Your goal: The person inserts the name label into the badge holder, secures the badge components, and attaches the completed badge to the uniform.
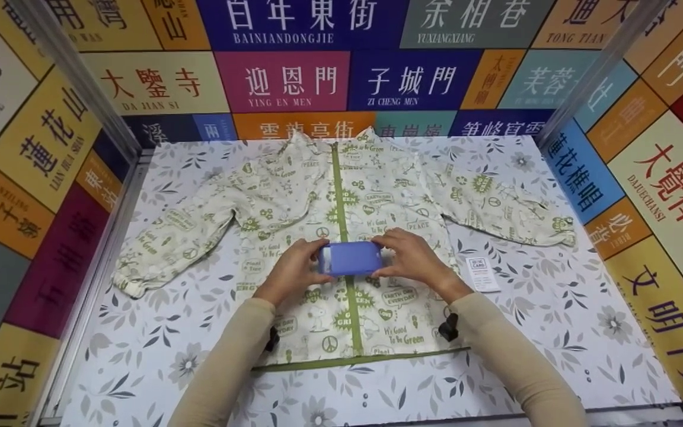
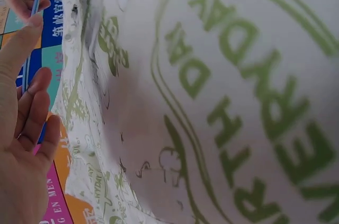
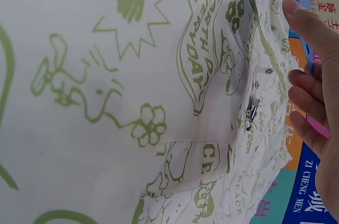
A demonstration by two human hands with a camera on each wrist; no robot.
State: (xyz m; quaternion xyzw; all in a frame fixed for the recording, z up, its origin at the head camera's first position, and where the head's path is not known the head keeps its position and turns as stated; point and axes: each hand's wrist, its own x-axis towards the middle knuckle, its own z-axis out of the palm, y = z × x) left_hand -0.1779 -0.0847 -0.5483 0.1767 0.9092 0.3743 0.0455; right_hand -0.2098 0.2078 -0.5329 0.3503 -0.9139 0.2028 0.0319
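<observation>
Both hands hold a thin, flat blue-purple rectangle [image 1: 350, 258], about the size of a card, with a paler strip at its left end. Its exact kind cannot be told. My left hand [image 1: 295, 265] pinches the left end between thumb and fingers, while my right hand [image 1: 414, 259] pinches the right end. Edge-on, it shows as a narrow blue strip in both wrist views. Below the hands a white jacket [image 1: 285, 249] with green print and a green front strip lies spread flat, sleeves out to both sides. The gap between hands and jacket is hard to judge from above.
A small white card [image 1: 482, 274] lies right of the jacket on the flower-patterned table [image 1: 555, 332]. Panels [image 1: 282, 80] with coloured street-name signs stand behind and at both sides, joined by metal posts [image 1: 89, 77]. Dark wrist mounts [image 1: 449, 327] sit near the sleeve cuffs.
</observation>
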